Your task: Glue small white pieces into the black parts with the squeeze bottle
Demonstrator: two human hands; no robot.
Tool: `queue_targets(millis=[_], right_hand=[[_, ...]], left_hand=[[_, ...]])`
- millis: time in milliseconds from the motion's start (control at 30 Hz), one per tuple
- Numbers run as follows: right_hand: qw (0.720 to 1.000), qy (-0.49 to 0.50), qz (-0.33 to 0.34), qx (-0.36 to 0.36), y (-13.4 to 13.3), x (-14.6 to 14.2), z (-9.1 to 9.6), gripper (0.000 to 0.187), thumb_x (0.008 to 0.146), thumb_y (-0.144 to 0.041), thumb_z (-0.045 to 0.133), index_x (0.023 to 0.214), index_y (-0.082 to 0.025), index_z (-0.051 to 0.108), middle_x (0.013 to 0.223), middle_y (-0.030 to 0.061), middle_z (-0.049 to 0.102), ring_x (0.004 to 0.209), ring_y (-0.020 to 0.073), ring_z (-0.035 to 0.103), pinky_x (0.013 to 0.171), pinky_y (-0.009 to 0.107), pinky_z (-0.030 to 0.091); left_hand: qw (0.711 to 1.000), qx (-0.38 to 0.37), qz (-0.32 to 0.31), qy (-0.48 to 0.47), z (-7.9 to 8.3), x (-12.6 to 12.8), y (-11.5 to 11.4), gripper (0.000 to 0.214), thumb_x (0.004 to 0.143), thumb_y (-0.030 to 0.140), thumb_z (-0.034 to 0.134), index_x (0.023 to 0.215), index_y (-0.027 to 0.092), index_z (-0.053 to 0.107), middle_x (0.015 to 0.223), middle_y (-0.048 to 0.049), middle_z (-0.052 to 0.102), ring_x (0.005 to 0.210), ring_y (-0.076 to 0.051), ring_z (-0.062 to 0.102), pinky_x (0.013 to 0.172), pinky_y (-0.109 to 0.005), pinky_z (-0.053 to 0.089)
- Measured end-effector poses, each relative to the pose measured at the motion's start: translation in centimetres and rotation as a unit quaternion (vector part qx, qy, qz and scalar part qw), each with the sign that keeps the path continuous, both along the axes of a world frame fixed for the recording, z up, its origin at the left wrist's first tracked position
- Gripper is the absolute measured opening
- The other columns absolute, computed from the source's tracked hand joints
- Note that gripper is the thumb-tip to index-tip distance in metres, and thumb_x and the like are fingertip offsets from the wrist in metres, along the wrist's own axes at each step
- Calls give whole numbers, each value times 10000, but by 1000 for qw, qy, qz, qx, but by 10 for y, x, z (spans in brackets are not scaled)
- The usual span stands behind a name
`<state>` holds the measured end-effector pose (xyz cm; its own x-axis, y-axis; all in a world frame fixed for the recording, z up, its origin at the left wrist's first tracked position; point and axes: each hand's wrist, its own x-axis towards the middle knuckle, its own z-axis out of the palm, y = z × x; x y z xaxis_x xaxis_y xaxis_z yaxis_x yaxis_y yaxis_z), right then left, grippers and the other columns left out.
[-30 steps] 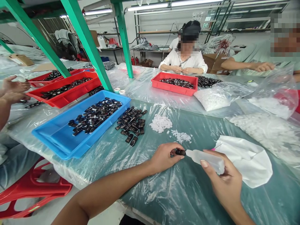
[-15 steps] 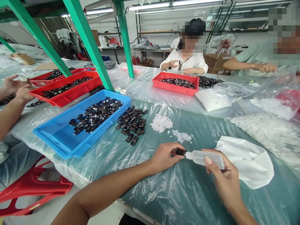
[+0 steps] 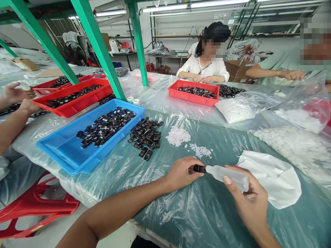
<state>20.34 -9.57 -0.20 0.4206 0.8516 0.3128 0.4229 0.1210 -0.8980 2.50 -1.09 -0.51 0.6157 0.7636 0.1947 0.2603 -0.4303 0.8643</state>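
Observation:
Between the thumb and fingers of my left hand [image 3: 183, 174] is a small black plastic part [image 3: 199, 168], seen end-on to the right. My right hand [image 3: 249, 196] grips a translucent squeeze bottle [image 3: 229, 176], tilted with its nozzle pointing left. The nozzle's tip meets the black part or lies just beside it; I cannot tell which. Beyond my hands are a heap of white flat pieces [image 3: 178, 135] and a scatter of smaller white bits [image 3: 201, 150]. A pile of like black parts [image 3: 146, 135] lies to their left.
A blue tray [image 3: 60, 156] of black parts stands on the left, near red trays [image 3: 74, 109] and green posts [image 3: 108, 58]. A white cloth [image 3: 274, 179] lies right of my right hand. Bags of white pieces [image 3: 236, 108] sit farther right. Co-workers sit across and at left.
The bottle has tilted more steeply, its base and my right hand shifting slightly right and down. My left hand stays in place. The co-worker opposite has lowered their hands.

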Motion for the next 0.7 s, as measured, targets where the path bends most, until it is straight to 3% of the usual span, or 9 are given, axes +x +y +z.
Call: queue_targets(millis=[400, 700], right_hand=[[999, 26, 16, -24, -1, -3, 6, 246, 729, -388, 673, 914, -230, 635, 836, 21, 628, 715, 167, 585, 601, 246, 475], [999, 38, -1, -26, 0, -2, 6, 279, 719, -413, 671, 929, -233, 633, 878, 33, 637, 782, 193, 599, 652, 265, 476]], left_hand=[[998, -17, 21, 57, 5, -1, -2, 200, 774, 350, 643, 883, 201, 566, 787, 26, 629, 581, -96, 521, 553, -196, 411], [999, -39, -32, -6, 4, -1, -2, 259, 860, 255, 522, 1107, 208, 585, 1063, -32, 652, 870, -148, 620, 754, -227, 478]])
